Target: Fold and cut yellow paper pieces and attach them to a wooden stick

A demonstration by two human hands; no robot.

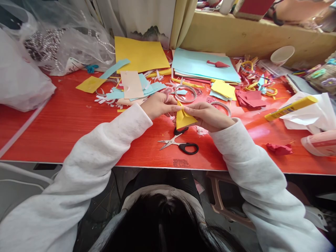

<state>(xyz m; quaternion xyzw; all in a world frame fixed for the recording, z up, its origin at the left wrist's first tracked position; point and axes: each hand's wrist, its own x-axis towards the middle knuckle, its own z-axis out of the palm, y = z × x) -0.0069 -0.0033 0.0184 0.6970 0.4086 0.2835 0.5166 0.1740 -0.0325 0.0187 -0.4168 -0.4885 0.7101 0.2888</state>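
Between my two hands is a folded piece of yellow paper (185,119), narrow at the top and wider below, held above the red table. My left hand (160,105) pinches its upper left edge. From the right, my right hand (208,115) grips the paper with the thumb on its front face; the other fingers are partly hidden behind it. Just below the paper lie scissors (173,141) with black handles, their blades spread and pointing left. Behind my hands is a roll of tape (194,94), and a second tape roll (228,107) is partly covered by my right hand.
Paper scraps and blue sheets (202,64) cover the back of the red table (86,140). Yellow squares (223,89) and red squares (250,99) lie right of centre. A yellow glue stick (291,107) rests on white paper at right. Plastic bags (23,70) stand at left.
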